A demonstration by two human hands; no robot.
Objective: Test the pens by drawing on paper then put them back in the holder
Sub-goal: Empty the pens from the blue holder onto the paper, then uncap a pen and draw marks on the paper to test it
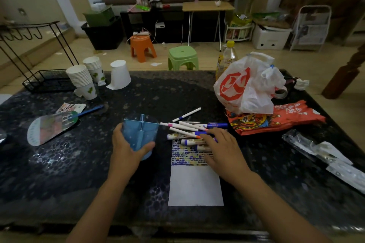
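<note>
The left hand (126, 149) grips the blue pen holder (140, 136), fingers (118, 131) and thumb curled round its wall, the holder tipped toward the camera so its cross-shaped divider shows with no pens in it. The right hand (223, 151) lies flat with fingers straight and spread over the pile of pens (189, 130), which lie across the top edge of the paper (195, 185) on the dark bench (59, 163), just right of the holder.

Two stools (143, 48), two cup stacks (81, 77), one holder (140, 136).
</note>
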